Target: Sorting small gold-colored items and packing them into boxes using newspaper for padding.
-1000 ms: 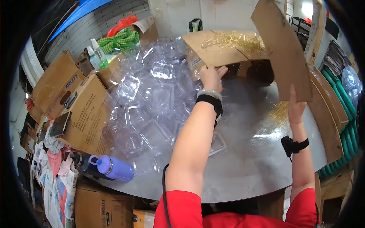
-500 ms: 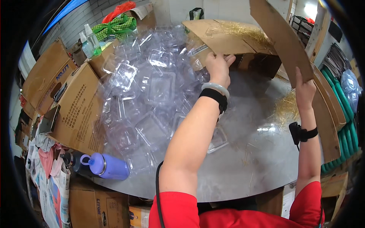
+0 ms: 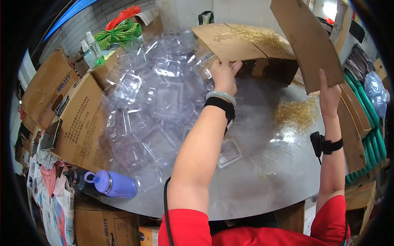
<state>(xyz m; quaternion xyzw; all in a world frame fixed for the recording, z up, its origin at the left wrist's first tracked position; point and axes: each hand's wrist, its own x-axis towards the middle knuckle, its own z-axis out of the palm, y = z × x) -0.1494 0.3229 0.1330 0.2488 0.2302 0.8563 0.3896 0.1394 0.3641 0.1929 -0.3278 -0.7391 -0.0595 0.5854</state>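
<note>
From my remote station I see the left fingers (image 3: pixel 218 65) clamped on the near edge of the box (image 3: pixel 223 46), the thumb pointing right along that edge. The box lies just beyond these fingers and extends to their right, its shaded opening beside the thumb. I see the right fingers (image 3: pixel 323 78) clamped on the lower end of the panel (image 3: pixel 310 45), the index straight up its near face; the panel rises above them, leaning left. Whether it joins the box, I cannot tell. Gold shreds (image 3: pixel 251 36) cover the box top, beyond and right of the left fingers; a gold clump (image 3: pixel 296 115) lies on the table (image 3: pixel 266 197), left of the right fingers and nearer me. Clear tubs (image 3: pixel 169 100) are heaped left of the left fingers. The bottle (image 3: pixel 117 184) stands tilted well apart from them, nearer and farther left.
</note>
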